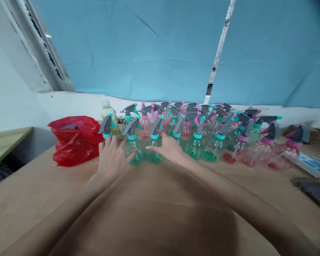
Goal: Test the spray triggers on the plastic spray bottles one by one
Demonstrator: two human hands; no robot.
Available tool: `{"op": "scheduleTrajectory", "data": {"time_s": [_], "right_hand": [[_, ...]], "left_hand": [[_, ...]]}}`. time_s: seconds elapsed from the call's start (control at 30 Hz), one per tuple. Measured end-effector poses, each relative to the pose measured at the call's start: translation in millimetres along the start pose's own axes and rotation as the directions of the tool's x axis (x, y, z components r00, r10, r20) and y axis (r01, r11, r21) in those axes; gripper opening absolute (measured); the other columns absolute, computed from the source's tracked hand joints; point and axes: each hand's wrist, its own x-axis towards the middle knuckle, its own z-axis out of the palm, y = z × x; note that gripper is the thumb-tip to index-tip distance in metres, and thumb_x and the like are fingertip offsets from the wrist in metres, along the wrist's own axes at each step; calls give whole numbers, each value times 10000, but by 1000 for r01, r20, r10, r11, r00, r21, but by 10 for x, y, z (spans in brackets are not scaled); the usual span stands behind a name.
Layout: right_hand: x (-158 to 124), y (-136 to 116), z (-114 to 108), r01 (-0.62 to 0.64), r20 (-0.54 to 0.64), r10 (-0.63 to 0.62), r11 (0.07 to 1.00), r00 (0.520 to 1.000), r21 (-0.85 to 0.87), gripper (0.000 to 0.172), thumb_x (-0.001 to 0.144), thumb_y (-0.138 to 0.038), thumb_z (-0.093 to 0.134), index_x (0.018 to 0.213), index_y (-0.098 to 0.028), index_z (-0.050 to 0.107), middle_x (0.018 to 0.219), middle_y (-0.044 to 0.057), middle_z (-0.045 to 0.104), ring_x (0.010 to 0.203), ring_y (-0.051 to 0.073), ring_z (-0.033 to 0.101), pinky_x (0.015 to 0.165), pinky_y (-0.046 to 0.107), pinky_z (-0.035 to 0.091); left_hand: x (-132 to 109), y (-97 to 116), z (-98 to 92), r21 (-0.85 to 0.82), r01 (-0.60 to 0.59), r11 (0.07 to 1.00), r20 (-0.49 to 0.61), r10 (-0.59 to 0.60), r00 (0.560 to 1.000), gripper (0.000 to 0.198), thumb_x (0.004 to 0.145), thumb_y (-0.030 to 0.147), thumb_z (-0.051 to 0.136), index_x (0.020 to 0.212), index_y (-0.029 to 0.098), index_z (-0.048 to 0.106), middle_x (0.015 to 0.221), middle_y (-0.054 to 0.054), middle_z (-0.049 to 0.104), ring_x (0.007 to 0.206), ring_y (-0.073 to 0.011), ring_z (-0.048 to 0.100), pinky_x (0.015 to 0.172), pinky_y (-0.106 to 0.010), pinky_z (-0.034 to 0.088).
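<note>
Clear spray bottles with grey trigger heads stand upright in close rows on the table. My left hand [112,156] is at the left end of the front row, its fingers spread over the body of the leftmost spray bottle [107,129], which it mostly hides. Its thumb reaches across the front of the neighbouring green-tinted bottle [133,147]. My right hand [171,147] is at the third green bottle [153,153], thumb across its front and index finger beside the neck. The other right fingers are partly hidden.
A red plastic bag [76,142] lies left of the bottles, with a white-capped bottle [106,106] behind it. Pink-collared spray bottles [264,151] stand to the right. A white and blue box [312,165] and a dark flat object [314,192] lie at the table's right. A blue curtain [149,53] hangs behind.
</note>
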Motion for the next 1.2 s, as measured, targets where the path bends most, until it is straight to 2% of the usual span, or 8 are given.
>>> {"op": "scheduleTrajectory", "data": {"time_s": [0.17, 0.33, 0.53, 0.63, 0.8, 0.9, 1.0, 1.2], "right_hand": [[53, -5, 44, 38, 1, -38, 996, 999, -82, 738, 721, -614, 574, 1236, -96, 465, 1091, 199, 619, 1022, 358, 582, 767, 462, 494], [-18, -17, -8, 53, 29, -50, 992, 998, -114, 810, 737, -645, 527, 1280, -53, 418, 1123, 230, 598, 992, 370, 594, 762, 480, 497], [-350, -56, -108, 136, 59, -131, 987, 990, -88, 854, 757, -658, 482, 1338, -48, 345, 1093, 219, 611, 977, 346, 606, 771, 449, 502], [-592, -40, -184, 214, 68, -208, 971, 976, -102, 833, 754, -688, 444, 1316, -77, 380, 1126, 206, 591, 949, 339, 613, 754, 445, 507], [-970, 82, -429, 301, 108, -287, 944, 952, -138, 710, 743, -698, 452, 1175, -141, 538, 1119, 173, 576, 918, 308, 614, 743, 436, 511], [-1157, 217, -610, 324, 129, -306, 934, 943, -154, 698, 744, -696, 456, 1153, -140, 560, 1079, 165, 589, 974, 316, 585, 762, 429, 511], [-1309, 383, -768, 316, 131, -298, 937, 946, -146, 690, 726, -703, 476, 1167, -179, 561, 1096, 143, 582, 970, 309, 584, 761, 426, 513], [-1447, 663, -951, 301, 116, -295, 952, 949, -45, 714, 689, -728, 498, 1180, -213, 544, 1086, 103, 599, 913, 280, 610, 757, 417, 514]], "left_hand": [[29, -37, 54, -79, 2, 997, -7, -3, 1000, 443, 807, 493, 489, 1062, 150, 608, 1092, -208, 515, 1086, -439, 417, 837, -577, 346], [0, -28, 73, -20, -26, 999, -43, 25, 999, 449, 848, 485, 425, 1158, 183, 543, 1126, -186, 509, 1080, -437, 422, 798, -573, 382], [-224, 33, -158, -81, 78, 994, -33, -81, 996, 566, 854, 531, 388, 1328, 221, 380, 1028, -121, 506, 1061, -420, 436, 827, -559, 392], [-331, 136, -245, -220, -22, 975, -22, 18, 1000, 547, 860, 533, 376, 1280, 190, 439, 976, -111, 511, 997, -349, 489, 858, -514, 411], [-326, 580, -289, -572, -52, 819, 174, 183, 968, 540, 801, 527, 503, 1236, 210, 454, 1190, -98, 487, 1073, -291, 514, 919, -459, 423], [-222, 944, -314, -728, -74, 681, 186, 300, 936, 537, 791, 473, 554, 1265, 263, 414, 1243, -64, 494, 1089, -261, 525, 920, -417, 439], [-112, 1318, -360, -812, -71, 579, 162, 341, 926, 517, 787, 446, 577, 1246, 258, 432, 1203, -66, 538, 1054, -252, 548, 894, -418, 454], [10, 1901, -387, -916, 76, 394, 237, 380, 894, 400, 806, 396, 576, 1161, 221, 525, 1045, -56, 647, 966, -232, 608, 872, -413, 474]]}}
